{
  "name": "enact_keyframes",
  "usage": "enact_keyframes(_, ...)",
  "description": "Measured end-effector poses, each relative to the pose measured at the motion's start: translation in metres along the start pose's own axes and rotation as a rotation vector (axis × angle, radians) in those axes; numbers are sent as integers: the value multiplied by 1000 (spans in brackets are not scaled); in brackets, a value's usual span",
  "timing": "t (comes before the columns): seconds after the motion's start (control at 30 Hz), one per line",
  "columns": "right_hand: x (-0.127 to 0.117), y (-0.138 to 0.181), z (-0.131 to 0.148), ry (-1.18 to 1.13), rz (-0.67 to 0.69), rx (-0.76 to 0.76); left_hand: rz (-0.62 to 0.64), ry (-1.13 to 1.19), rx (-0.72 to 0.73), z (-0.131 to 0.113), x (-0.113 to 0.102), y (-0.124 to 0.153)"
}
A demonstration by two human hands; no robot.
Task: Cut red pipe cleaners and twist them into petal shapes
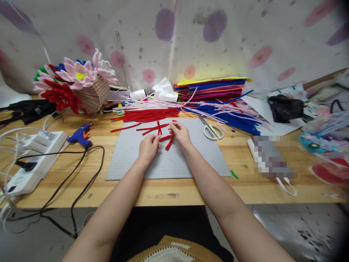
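Note:
Over a grey cutting mat (131, 160) both hands are close together among short red pipe cleaners. My left hand (148, 148) pinches one red pipe cleaner (159, 126), which stands up from the fingertips. Thumb and fingers of my right hand (180, 134) are pressed together beside it, with a bit of red at the tips, seemingly another pipe cleaner. More cut red pieces (169, 143) lie under the right fingers, and others (145, 130) rest on the mat just beyond the left hand. The exact grip of each fingertip is small and partly hidden.
Scissors (213, 131) lie at the mat's right edge. Behind are red pipe cleaners (152, 114), blue ones (234, 118) and a stacked bundle (212, 91). Left are a blue glue gun (80, 135), a power strip (38, 160), cables and a flower basket (92, 94).

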State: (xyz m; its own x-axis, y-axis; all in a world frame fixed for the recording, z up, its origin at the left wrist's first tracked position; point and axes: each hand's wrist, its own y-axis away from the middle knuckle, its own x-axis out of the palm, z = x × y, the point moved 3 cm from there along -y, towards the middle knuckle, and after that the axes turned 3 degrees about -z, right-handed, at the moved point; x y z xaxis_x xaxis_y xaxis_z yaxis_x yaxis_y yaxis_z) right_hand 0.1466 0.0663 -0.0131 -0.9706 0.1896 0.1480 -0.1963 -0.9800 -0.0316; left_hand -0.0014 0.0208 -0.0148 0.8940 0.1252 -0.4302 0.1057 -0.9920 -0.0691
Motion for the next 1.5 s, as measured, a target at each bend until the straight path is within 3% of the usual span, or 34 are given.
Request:
enact_keyframes(0.1,-14,-3,7,405,15,-128,-139,-285,60,1,-17,-5)
enact_keyframes(0.2,-23,-1,10,840,80,-182,-146,-434,30,1,-23,-8)
enact_keyframes(0.27,-24,2,10,1004,140,-217,-125,-493,22,-1,-23,-8)
enact_keyframes(0.37,-22,4,7,1077,232,-276,-99,-570,1,-3,-22,-7)
enact_keyframes(0.5,-19,2,6,993,247,-306,-112,-662,-46,-3,-23,-5)
enact_keyframes(0.6,-18,-1,8,757,264,-233,-186,-613,-29,-5,-25,-3)
enact_keyframes(0.7,-10,2,10,418,324,-131,-263,-444,69,-8,-23,-1)
enact_keyframes(0.8,2,10,10,220,405,-50,-222,-145,184,-7,-16,-2)
enact_keyframes(0.93,14,19,4,299,487,-82,-150,115,225,-2,-8,-6)
enact_keyframes(1.17,19,23,-4,483,447,-215,-141,-32,283,-7,-10,-4)
enact_keyframes(1.3,22,25,0,392,409,-170,-170,16,189,-4,-9,-6)
enact_keyframes(1.5,24,26,6,59,407,-2,-181,403,-64,6,-7,-11)
